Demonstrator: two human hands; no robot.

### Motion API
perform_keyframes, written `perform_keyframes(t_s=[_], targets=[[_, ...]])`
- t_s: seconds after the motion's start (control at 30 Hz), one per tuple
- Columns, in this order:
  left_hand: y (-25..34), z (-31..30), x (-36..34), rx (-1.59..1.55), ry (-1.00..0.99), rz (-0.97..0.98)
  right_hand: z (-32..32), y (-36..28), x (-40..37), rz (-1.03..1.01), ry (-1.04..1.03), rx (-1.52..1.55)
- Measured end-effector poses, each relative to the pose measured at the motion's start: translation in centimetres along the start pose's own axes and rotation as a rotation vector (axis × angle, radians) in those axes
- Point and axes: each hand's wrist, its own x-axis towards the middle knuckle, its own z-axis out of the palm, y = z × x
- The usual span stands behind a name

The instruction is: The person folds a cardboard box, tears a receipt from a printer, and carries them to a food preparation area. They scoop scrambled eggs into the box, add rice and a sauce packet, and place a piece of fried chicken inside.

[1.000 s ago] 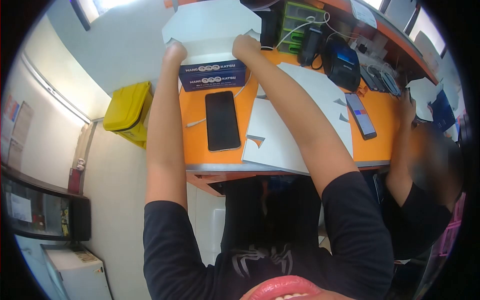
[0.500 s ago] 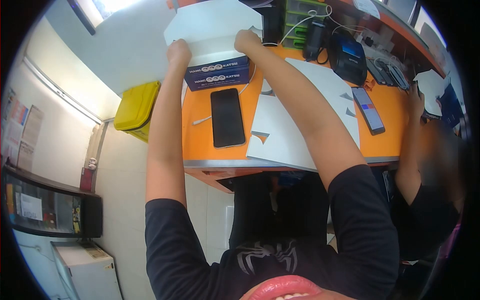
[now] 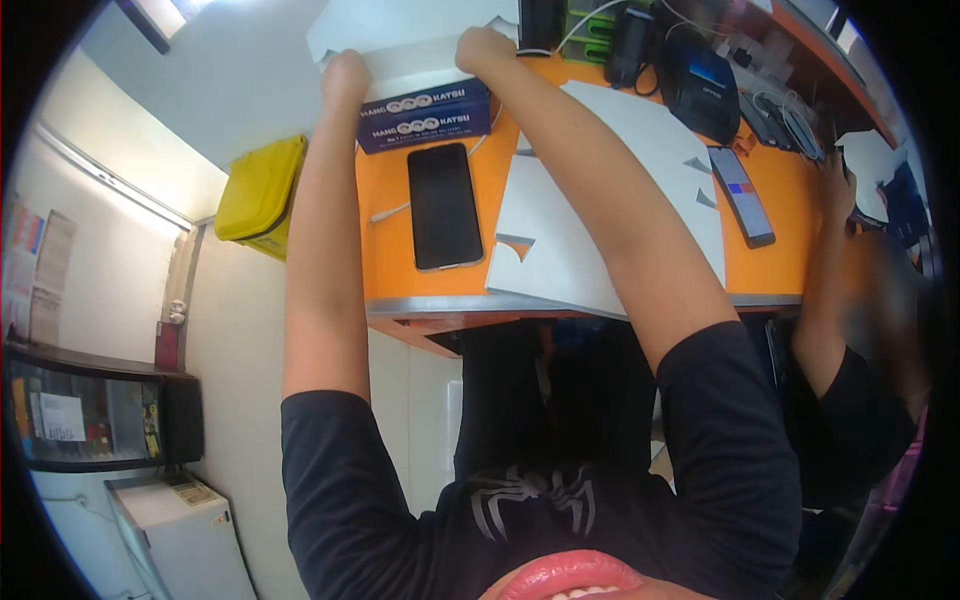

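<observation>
Everything on the counter (image 3: 385, 278) had slid upward in my head view since the earlier frame, so the white flap (image 3: 400, 25) of the blue and white box (image 3: 415, 130) now ran past the top edge and I lost its far end. Relative to the box, both hands had kept nearly the same places. That box stood at the far side of the counter, its blue printed front towards me; the lettering showed twice, and I could not tell whether I had one box or two stacked. My left hand (image 3: 346, 76) was at its left end and my right hand (image 3: 487, 50) at its right end, both curled inward against the white cardboard. Their fingertips were hidden from me, so I could not tell how far they were closed or whether they pinched anything.

Just in front of the box lay a dark-screened phone (image 3: 445, 210), with a white cable end (image 3: 388, 213) beside it. My right forearm covered part of the flat white cardboard (image 3: 555, 255); beyond that lay a phone with a lit screen (image 3: 742, 200), too small to read. At the far right, a co-worker's hand (image 3: 838, 190) was dim and blurred beside some white card (image 3: 872, 180), its grip unclear to me
</observation>
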Motion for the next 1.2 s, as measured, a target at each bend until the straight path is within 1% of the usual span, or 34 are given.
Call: perform_keyframes(t_s=[0.1,0.13,0.23,0.33,0.37,0.43,0.53,0.63,0.73,0.83,0.93,1.03,1.1,1.2], targets=[[-1.5,1.7,1.4,0.020,-0.041,0.027,2.4,0.9,2.4,0.027,-0.007,-0.082],[-1.9,2.0,1.9,0.035,-0.056,0.040,2.7,1.1,2.4,0.025,0.037,-0.059],[-2.7,2.7,2.3,0.012,0.020,0.087,3.3,1.3,3.1,0.090,-0.009,0.204],[-2.7,2.8,2.7,0.033,-0.022,0.078,4.7,0.7,3.4,0.185,0.209,0.224],[-2.7,2.6,2.9,0.063,-0.057,0.085,5.0,1.1,3.4,0.133,0.166,0.150],[-3.0,2.3,3.5,0.122,-0.125,0.100,3.4,1.3,1.7,0.028,0.083,0.003],[-3.3,1.1,3.4,0.170,-0.189,0.166,2.9,1.1,1.1,-0.005,0.098,-0.007],[-3.7,1.5,3.0,0.145,-0.135,0.187,2.3,0.8,0.7,0.015,0.047,0.028],[-4.1,2.1,2.5,0.108,-0.065,0.224,1.9,1.2,0.2,-0.016,0.033,0.039],[-3.8,2.0,2.2,0.130,-0.045,0.242,2.8,0.8,0.8,0.068,0.052,0.040],[-2.9,1.7,0.8,0.052,-0.008,0.144,1.8,0.6,-0.2,0.043,-0.041,0.028],[-2.8,1.9,0.3,0.090,0.012,0.152,1.0,0.5,-0.8,0.028,-0.058,0.034],[-3.0,2.7,0.4,0.039,0.038,0.126,1.5,0.5,-0.2,0.057,-0.037,0.079],[-1.9,0.8,-1.1,0.030,0.018,0.109,1.3,0.7,-0.4,0.065,0.011,0.122]])
